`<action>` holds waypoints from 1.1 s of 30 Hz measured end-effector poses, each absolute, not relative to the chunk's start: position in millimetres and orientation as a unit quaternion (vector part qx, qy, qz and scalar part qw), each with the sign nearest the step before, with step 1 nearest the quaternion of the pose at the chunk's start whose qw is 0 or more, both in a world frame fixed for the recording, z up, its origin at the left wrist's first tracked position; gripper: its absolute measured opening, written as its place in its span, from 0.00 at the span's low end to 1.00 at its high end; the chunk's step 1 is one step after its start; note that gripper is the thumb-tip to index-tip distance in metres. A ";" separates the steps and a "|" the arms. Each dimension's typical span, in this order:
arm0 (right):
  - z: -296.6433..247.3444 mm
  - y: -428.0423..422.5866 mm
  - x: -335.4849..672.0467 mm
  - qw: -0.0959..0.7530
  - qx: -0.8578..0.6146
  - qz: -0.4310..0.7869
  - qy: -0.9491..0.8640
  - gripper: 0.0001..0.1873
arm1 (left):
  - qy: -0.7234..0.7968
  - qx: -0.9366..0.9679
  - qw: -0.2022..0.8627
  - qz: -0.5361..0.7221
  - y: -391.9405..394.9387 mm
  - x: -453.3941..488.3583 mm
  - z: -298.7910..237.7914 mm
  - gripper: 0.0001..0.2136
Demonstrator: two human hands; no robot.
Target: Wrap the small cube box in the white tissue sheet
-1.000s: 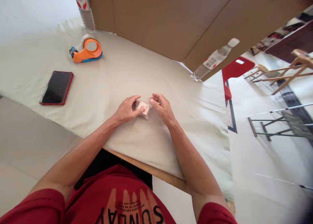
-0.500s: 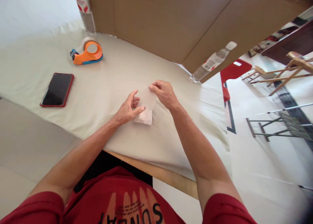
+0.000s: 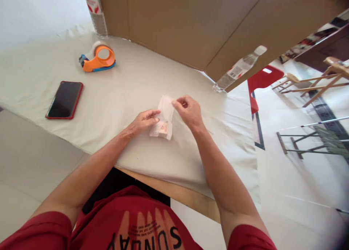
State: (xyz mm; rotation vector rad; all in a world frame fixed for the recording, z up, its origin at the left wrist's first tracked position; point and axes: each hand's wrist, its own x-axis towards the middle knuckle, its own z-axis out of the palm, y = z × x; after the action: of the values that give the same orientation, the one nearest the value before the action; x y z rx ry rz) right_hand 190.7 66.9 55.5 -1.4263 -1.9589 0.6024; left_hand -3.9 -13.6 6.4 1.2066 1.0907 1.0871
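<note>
A thin, translucent whitish wrapping sheet (image 3: 165, 106) lies unfolded on the cloth in front of me. On its near end rests a small pale box (image 3: 163, 128) with an orange-pink print, partly wrapped by the sheet. My right hand (image 3: 189, 112) pinches the sheet's upper right edge between thumb and fingertips. From the left, my left hand (image 3: 143, 123) reaches to the sheet's left edge, fingers stretched out and thumb apart, fingertips touching it beside the box.
An orange and blue tape dispenser (image 3: 99, 59) and a red-cased phone (image 3: 64, 100) lie to the left. A large cardboard panel (image 3: 174, 24) stands behind, with water bottles (image 3: 96, 15) at both sides. A red stool (image 3: 263, 81) is beyond the table's right edge.
The sheet's far part has been laid back, so the small box now shows. My right hand has moved slightly right and nearer; my left fingers have drawn closer together at the sheet.
</note>
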 end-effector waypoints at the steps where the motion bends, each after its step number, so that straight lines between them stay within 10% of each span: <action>1: 56.9 55.3 186.9 0.278 -0.540 0.220 -0.763 0.17 | 0.458 0.502 0.564 0.468 -12.4 -3.7 4.1 0.24; 7: 48.5 38.8 177.6 0.157 -0.601 0.118 -0.775 0.06 | 0.471 0.477 0.551 0.496 -10.8 -5.1 -3.6 0.27; 16: 10.1 35.9 213.2 0.390 -0.565 0.451 -0.570 0.12 | 0.604 0.622 0.233 0.441 -20.4 2.7 8.1 0.25; 20: 2.9 33.9 215.7 0.386 -0.583 0.363 -0.616 0.09 | 0.650 0.559 0.246 0.453 -18.2 -2.6 7.9 0.09; 33: -2.2 38.5 223.8 0.247 -0.650 0.170 -0.698 0.32 | 0.704 0.492 0.189 0.477 2.1 -20.8 -4.5 0.13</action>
State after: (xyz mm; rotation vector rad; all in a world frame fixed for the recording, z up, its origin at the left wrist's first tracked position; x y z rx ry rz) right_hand 223.8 38.5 -2.2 -1.7741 -1.9036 0.4632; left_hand -20.8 2.1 -4.5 1.3823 1.9785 1.3409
